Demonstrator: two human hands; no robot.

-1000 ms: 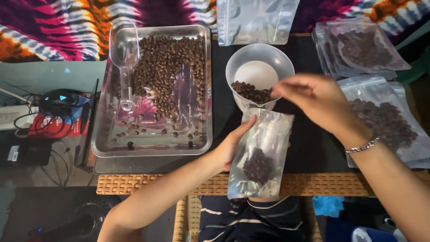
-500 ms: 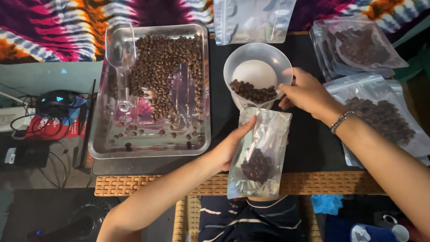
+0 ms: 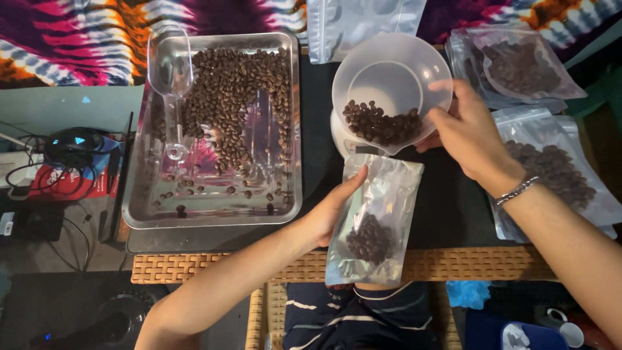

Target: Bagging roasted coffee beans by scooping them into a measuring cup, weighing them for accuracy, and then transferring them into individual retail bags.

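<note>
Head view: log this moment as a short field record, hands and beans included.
left hand: holds clear pouch by its left edge
pouch: partly filled with coffee beans, mouth towards the bowl
right hand: grips plastic bowl, tilted towards the pouch
bowl: beans pooled at lower rim
metal tray: beans, clear scoop
right side: filled bags

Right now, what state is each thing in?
Pouch: open at top, partly filled with beans, held by left hand.
Bowl: tilted toward pouch, some beans inside, gripped by right hand.
Tray: half covered with beans.
Scoop: empty, lying in tray.
Side bags: filled.
</note>
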